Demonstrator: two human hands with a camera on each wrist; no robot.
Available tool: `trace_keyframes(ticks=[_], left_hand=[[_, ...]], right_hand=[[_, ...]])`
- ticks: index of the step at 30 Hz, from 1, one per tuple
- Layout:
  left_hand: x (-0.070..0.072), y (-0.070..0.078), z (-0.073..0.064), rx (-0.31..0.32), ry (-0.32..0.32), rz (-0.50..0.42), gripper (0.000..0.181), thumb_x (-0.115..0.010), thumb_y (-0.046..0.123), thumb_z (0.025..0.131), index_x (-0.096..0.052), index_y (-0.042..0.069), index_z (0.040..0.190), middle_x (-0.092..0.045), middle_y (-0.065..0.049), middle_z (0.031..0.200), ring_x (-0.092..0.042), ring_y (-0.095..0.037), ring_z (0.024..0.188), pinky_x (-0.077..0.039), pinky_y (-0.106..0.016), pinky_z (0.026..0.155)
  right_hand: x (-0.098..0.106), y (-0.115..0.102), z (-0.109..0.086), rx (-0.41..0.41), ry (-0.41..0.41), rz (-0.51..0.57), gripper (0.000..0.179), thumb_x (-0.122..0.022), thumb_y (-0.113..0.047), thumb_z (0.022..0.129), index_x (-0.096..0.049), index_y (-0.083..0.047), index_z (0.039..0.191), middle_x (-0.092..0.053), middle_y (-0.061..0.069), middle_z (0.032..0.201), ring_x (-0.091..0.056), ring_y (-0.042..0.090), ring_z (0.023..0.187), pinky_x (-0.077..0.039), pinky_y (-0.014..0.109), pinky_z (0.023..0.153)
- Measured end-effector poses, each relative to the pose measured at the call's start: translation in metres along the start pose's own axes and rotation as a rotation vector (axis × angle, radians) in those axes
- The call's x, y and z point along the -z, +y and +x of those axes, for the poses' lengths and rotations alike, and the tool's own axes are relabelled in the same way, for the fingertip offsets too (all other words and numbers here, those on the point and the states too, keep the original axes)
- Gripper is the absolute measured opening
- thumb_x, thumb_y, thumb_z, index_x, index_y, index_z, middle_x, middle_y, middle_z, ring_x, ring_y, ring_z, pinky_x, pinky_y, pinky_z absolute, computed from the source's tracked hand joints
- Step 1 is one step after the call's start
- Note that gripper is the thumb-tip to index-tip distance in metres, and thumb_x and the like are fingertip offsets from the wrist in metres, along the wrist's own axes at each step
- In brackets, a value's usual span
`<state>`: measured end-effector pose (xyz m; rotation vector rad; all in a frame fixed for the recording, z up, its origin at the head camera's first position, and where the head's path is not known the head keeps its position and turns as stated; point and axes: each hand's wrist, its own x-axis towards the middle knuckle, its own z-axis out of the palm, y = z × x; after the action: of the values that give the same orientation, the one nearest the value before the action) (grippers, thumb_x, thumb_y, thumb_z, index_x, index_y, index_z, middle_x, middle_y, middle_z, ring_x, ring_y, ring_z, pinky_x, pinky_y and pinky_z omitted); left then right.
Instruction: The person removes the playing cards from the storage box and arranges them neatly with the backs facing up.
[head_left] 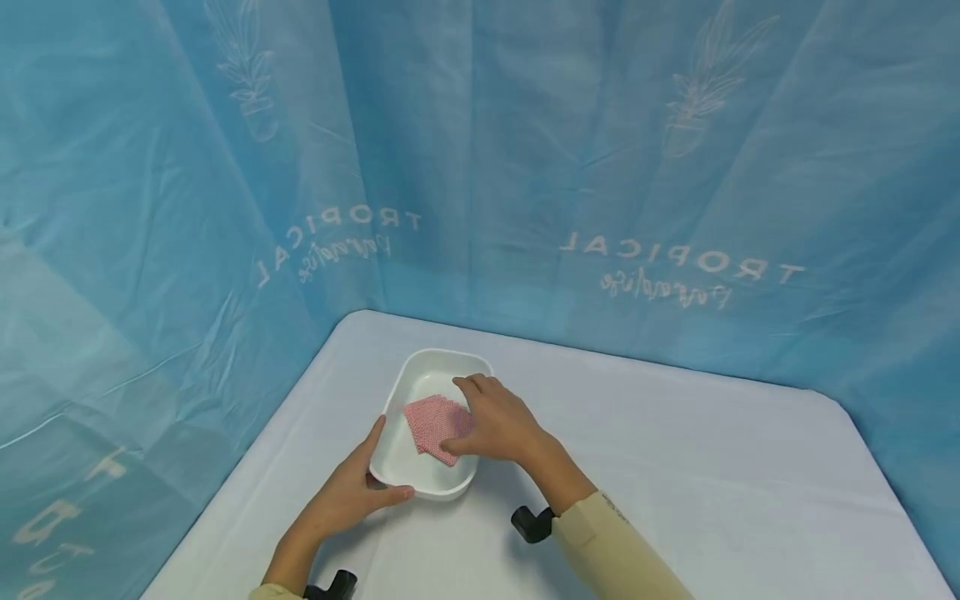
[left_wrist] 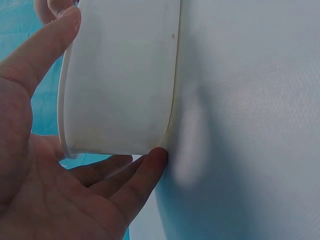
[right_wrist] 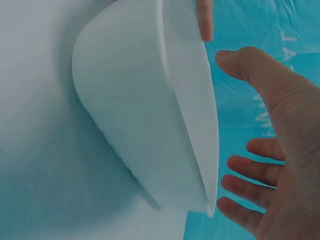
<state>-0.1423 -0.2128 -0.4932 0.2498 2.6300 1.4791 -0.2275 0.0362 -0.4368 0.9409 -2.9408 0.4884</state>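
Note:
A white rectangular tub [head_left: 438, 365] with rounded corners and a rim stands on the table. Inside it lie flat, overlapping red-and-white patterned pieces [head_left: 433, 421], fanned out a little. My left hand [head_left: 347, 498] holds the tub's near left corner, thumb and fingers spread on two sides of it; in the left wrist view a fingertip [left_wrist: 159, 154] reaches the tub's bottom edge. Over the tub's right side hovers my right hand [head_left: 498, 421], thumb and fingers apart above the patterned pieces. The right wrist view shows these fingers [right_wrist: 250, 187] loosely bent with nothing between them, beyond the rim.
A white cloth covers the table [head_left: 660, 467]. Blue printed curtains [head_left: 525, 167] hang along its back and left side. A black wrist mount [head_left: 532, 523] sits on the right forearm, another black mount [head_left: 333, 586] on the left.

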Motion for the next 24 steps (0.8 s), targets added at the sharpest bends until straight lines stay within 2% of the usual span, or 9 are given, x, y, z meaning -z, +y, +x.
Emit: trace_keyframes(ticks=[8, 12, 17, 21, 24], left_hand=[[0.000, -0.001, 0.000, 0.002, -0.013, 0.003, 0.115, -0.082, 0.043, 0.074, -0.003, 0.020, 0.156, -0.018, -0.009, 0.157, -0.043, -0.025, 0.128, -0.039, -0.047, 0.098], [0.000, -0.004, 0.000, 0.010, -0.007, 0.008, 0.115, -0.082, 0.044, 0.074, -0.004, 0.020, 0.156, -0.018, -0.008, 0.157, -0.043, -0.025, 0.128, -0.038, -0.047, 0.098], [-0.001, -0.006, -0.001, 0.019, 0.014, 0.021, 0.116, -0.083, 0.045, 0.072, -0.006, 0.021, 0.156, -0.019, -0.007, 0.157, -0.042, -0.024, 0.129, -0.037, -0.048, 0.100], [-0.001, -0.006, -0.001, 0.016, 0.025, 0.031, 0.116, -0.082, 0.046, 0.073, -0.006, 0.022, 0.156, -0.019, -0.004, 0.157, -0.035, -0.025, 0.135, -0.032, -0.053, 0.103], [-0.001, -0.007, -0.001, 0.008, 0.024, 0.041, 0.115, -0.081, 0.047, 0.073, -0.005, 0.024, 0.156, -0.017, -0.003, 0.158, -0.027, -0.026, 0.139, -0.028, -0.055, 0.105]], right_hand=[[-0.004, -0.005, 0.009, 0.048, 0.003, -0.140, 0.086, -0.062, -0.068, 0.075, -0.045, -0.019, 0.143, -0.047, 0.002, 0.134, -0.044, 0.023, 0.123, -0.040, 0.046, 0.095], [-0.009, -0.006, 0.012, 0.052, -0.011, -0.135, 0.086, -0.061, -0.069, 0.075, -0.045, -0.020, 0.144, -0.047, 0.002, 0.135, -0.042, 0.022, 0.125, -0.038, 0.046, 0.098], [-0.015, -0.009, 0.019, 0.061, -0.030, -0.095, 0.094, -0.066, -0.067, 0.073, -0.035, -0.019, 0.149, -0.044, 0.005, 0.139, -0.041, 0.025, 0.126, -0.039, 0.044, 0.099], [-0.018, -0.018, 0.024, 0.052, -0.052, -0.070, 0.101, -0.071, -0.063, 0.072, -0.030, -0.014, 0.150, -0.041, 0.011, 0.141, -0.041, 0.028, 0.127, -0.042, 0.044, 0.097], [-0.023, -0.022, 0.028, 0.017, -0.085, -0.103, 0.102, -0.073, -0.061, 0.071, -0.031, -0.011, 0.149, -0.042, 0.011, 0.139, -0.042, 0.028, 0.124, -0.044, 0.042, 0.095]])
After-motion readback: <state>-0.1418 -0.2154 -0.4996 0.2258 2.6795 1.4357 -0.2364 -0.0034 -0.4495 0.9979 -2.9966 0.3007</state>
